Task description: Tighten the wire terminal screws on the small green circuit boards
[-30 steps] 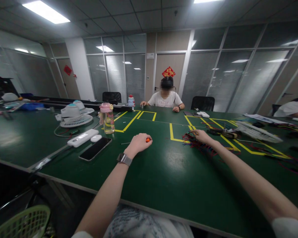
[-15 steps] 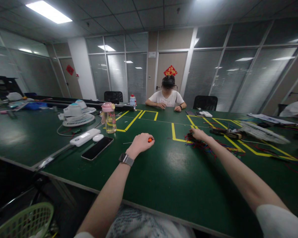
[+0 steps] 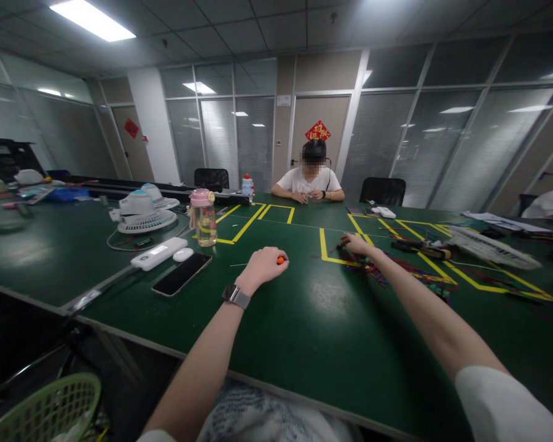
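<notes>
My left hand [image 3: 263, 270], with a watch on its wrist, rests on the green table, closed round a screwdriver. Its orange handle [image 3: 281, 260] shows at the thumb side, and a thin shaft pokes out to the left. Farther off to the right, my right hand [image 3: 357, 245] is closed on some thin coloured wires at the left end of a tangled bundle of wires [image 3: 396, 270]. The fingertips are partly hidden, and the bundle trails rightward beneath the forearm across yellow tape lines.
Left of me are a phone [image 3: 182, 274], a white power strip [image 3: 159, 253], a pink-lidded bottle [image 3: 204, 220] and small white fans [image 3: 147, 215]. Pliers-like dark tools [image 3: 420, 248] and a white rack-like piece [image 3: 493, 247] lie right. A person [image 3: 309, 178] sits opposite.
My right hand has moved a little left with wires at its fingers, and the bundle shows more spread out behind it. My left hand stays put with the screwdriver.
</notes>
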A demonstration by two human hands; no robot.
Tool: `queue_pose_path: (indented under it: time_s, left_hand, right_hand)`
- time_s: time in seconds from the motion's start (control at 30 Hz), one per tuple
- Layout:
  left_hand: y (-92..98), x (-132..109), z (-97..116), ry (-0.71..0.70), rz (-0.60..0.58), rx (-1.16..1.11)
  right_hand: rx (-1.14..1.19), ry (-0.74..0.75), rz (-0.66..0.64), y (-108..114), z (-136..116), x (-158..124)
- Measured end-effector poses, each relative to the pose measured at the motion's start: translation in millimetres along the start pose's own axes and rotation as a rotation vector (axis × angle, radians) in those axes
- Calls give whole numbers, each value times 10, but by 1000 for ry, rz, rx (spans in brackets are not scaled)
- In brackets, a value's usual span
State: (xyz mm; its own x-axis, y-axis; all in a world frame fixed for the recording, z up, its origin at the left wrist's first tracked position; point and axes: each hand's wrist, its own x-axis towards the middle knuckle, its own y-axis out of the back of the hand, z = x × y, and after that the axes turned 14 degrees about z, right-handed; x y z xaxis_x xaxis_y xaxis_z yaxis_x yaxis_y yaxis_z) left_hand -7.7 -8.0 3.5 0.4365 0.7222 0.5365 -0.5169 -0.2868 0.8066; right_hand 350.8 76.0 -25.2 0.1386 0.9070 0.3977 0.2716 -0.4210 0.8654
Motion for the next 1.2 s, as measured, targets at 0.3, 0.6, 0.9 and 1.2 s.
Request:
queue_pose_path:
  time_s: [0.3,0.6,0.9,1.2]
  left_hand:
    - [5,-3,25,7,-11,28]
    - [-23,-4,7,-4,54,23]
    - [41,97,59,151,585,-416]
    - [-42,-7,437,357,726,-1312]
  right_hand:
    - [168,110,26,-287,-564,-91]
    - [239,116,221,-566,-1075,-323]
    - [715,457,42,-507,-1608,-1278]
    - [887,269,-60,-300,-1594,-1690]
